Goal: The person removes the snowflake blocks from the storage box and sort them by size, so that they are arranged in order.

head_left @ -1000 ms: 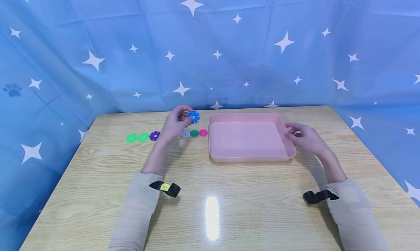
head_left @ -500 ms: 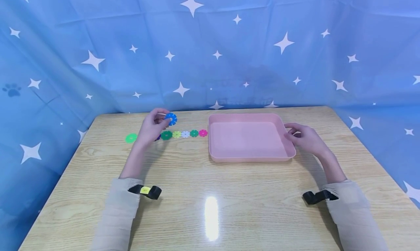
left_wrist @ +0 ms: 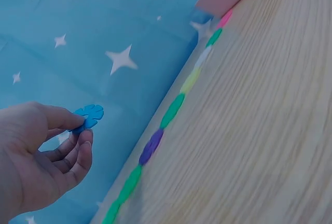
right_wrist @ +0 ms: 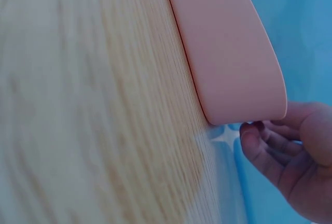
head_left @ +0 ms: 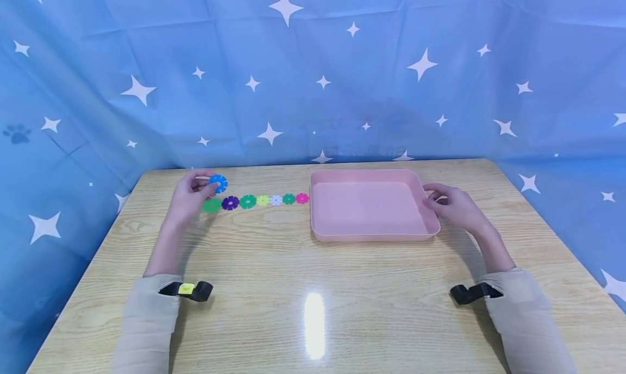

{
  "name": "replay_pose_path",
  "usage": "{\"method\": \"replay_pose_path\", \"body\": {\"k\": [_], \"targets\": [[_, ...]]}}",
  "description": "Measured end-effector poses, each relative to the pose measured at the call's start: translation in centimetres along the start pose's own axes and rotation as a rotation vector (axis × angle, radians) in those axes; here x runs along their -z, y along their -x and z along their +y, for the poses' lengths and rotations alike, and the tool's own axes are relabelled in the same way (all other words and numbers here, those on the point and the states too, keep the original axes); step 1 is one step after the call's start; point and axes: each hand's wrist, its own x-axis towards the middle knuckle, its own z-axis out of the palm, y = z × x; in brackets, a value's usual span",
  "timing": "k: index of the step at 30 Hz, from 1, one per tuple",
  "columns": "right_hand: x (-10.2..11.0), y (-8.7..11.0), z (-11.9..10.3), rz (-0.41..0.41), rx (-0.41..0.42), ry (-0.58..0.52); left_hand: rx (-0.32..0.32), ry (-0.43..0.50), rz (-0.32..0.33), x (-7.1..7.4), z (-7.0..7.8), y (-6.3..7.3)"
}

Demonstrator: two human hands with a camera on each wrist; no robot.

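Note:
My left hand (head_left: 188, 194) pinches a blue notched plastic disc (head_left: 218, 184) between thumb and fingers, held up over the left end of a row of discs. In the left wrist view the blue disc (left_wrist: 90, 117) stands out past the fingertips. Beneath it on the table lie a light green disc (head_left: 212, 205), a purple disc (head_left: 230, 203), a dark green disc (head_left: 248, 201) and several smaller ones, ending at a pink disc (head_left: 302, 198). My right hand (head_left: 452, 204) grips the right wall of a pink tray (head_left: 374, 237), thumb over the rim and fingers curled outside.
The wooden table (head_left: 254, 292) runs up to a blue star-patterned curtain (head_left: 313, 91) at its back edge. The tray stands just right of the row's pink end. Black straps (head_left: 188, 290) circle both sleeves.
My left hand has carried the blue disc leftward above the row, uncovering the discs on the right and covering the leftmost light green one. The right hand and tray have stayed in place.

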Motion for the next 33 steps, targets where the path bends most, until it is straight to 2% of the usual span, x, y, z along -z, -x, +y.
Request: {"method": "replay_pose_path", "body": {"k": [7, 14, 25, 33], "targets": [[0.1, 0.0, -0.5, 0.003, 0.007, -0.003, 0.068, -0.044, 0.069, 2.7, -1.5, 0.7], [0.3, 0.0, -0.5, 0.006, 0.017, 0.004, 0.129, -0.066, 0.129, 4.5, -2.7, 1.2], [0.2, 0.1, -0.4, 0.007, 0.012, 0.01, 0.201, -0.138, 0.177, 6.5, -4.7, 1.9], [0.1, 0.0, -0.3, 0.004, 0.006, 0.004, 0.254, -0.244, 0.203, 6.9, -5.5, 1.7]]}}
